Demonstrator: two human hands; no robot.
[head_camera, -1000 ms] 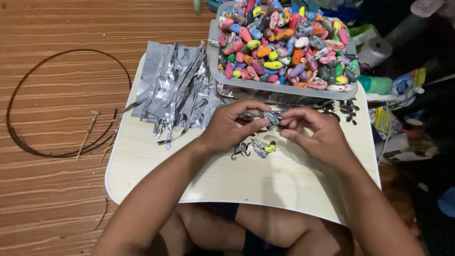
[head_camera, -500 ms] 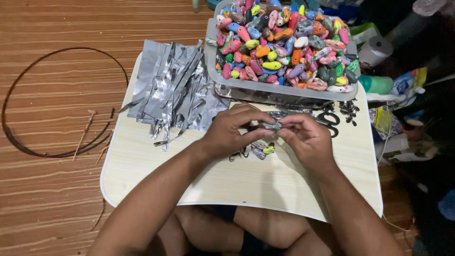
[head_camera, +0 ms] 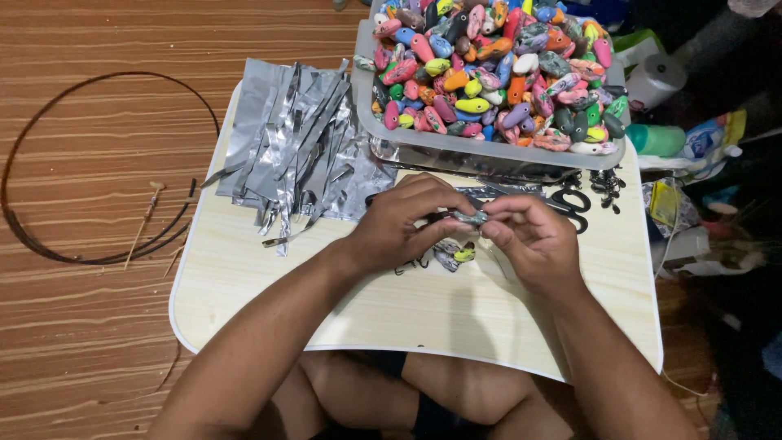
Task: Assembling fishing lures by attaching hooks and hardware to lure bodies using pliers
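Both hands meet over the middle of a small light wooden lap table (head_camera: 244, 285). My left hand (head_camera: 403, 224) and my right hand (head_camera: 529, 236) pinch the two ends of a small piece wrapped in silver foil (head_camera: 471, 217), held just above the tabletop. Under the hands lie a few small pieces (head_camera: 454, 254), one with yellow showing, and some dark wire bits. A pile of silver foil strips (head_camera: 285, 159) lies to the left of my left hand.
A clear plastic tray (head_camera: 489, 151) heaped with several colourful oval pieces stands at the table's far edge. Black scissors (head_camera: 574, 208) lie right of my hands. A black wire hoop (head_camera: 49, 236) and thin sticks lie on the brown floor at left. Bottles and clutter crowd the right side.
The hands have stayed together on the foil-wrapped piece, with fingers shifting slightly around it. The view has tilted a little.
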